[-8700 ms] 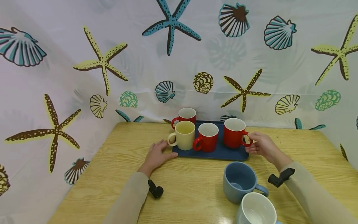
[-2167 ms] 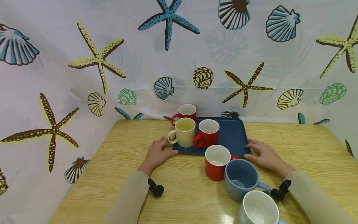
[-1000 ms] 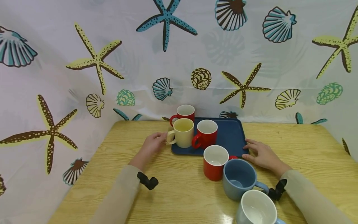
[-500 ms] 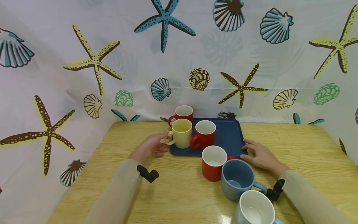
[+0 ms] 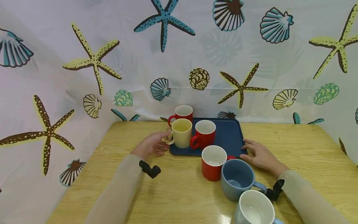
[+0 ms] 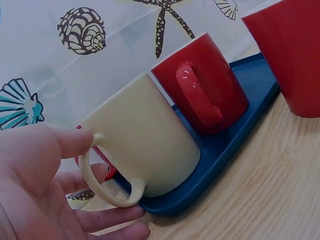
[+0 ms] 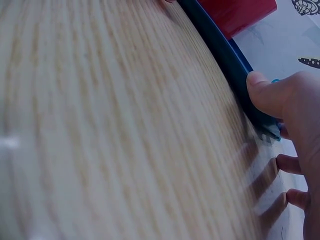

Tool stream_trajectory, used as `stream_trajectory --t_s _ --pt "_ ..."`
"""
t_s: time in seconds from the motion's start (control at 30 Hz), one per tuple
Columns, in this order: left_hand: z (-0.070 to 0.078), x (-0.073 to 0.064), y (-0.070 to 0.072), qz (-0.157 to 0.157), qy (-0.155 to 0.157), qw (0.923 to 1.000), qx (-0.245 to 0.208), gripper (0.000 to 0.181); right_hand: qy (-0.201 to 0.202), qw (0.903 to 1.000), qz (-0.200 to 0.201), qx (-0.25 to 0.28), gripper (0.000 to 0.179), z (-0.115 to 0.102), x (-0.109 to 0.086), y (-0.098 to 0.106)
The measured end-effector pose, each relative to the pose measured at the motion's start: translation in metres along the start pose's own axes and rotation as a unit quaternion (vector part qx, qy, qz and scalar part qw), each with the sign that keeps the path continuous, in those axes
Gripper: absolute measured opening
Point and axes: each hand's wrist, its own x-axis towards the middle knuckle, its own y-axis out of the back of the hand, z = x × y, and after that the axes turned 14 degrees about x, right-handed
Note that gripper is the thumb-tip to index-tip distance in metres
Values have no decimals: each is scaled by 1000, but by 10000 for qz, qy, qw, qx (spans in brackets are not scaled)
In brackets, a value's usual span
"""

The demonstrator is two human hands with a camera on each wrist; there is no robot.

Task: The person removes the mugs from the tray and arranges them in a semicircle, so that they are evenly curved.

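My left hand [image 5: 151, 144] pinches the handle of the cream mug [image 6: 142, 135], thumb at the top of the loop and index finger passing behind it. The other fingers stretch below, near the tray's corner. That mug stands upright at the left end of the blue tray [image 5: 227, 137]. Beside it on the tray is a red mug [image 5: 205, 133], with another red mug [image 5: 184, 112] behind, at the back left. My right hand [image 5: 260, 155] rests at the tray's front right corner, its thumb [image 7: 267, 95] on the rim and its fingers spread beside it.
On the table in front of the tray stand a third red mug [image 5: 213, 168], a blue mug [image 5: 237, 183] and a white mug [image 5: 255, 208] with a light blue handle, close together. A patterned white curtain [image 5: 134, 62] hangs behind.
The red mug from the tray's right side now stands on the table in front. My left hand has left the tray's edge and taken the cream mug's handle; the right stays at the corner.
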Motion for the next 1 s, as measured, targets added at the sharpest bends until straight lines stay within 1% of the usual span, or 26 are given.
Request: stream_trajectory --t_s 0.13,0.3,0.43,0.6,0.8,1.0 --pt "6 -1 3 -38 72 9999 153 63 20 10000 7 37 44 -1 0 0" --pt "11 1 5 -31 62 9996 289 60 84 9999 25 104 44 -2 -1 1" --pt "11 4 3 -89 63 9999 104 52 40 9999 11 128 44 0 0 2" --pt "7 6 0 -98 -72 9997 -225 45 -2 9999 3 137 46 3 1 1" --pt "2 5 -2 8 -249 9985 -492 45 27 9998 6 188 46 4 1 0" --pt "-3 2 0 -27 -413 9975 -565 42 -8 9997 10 241 45 2 0 -1"
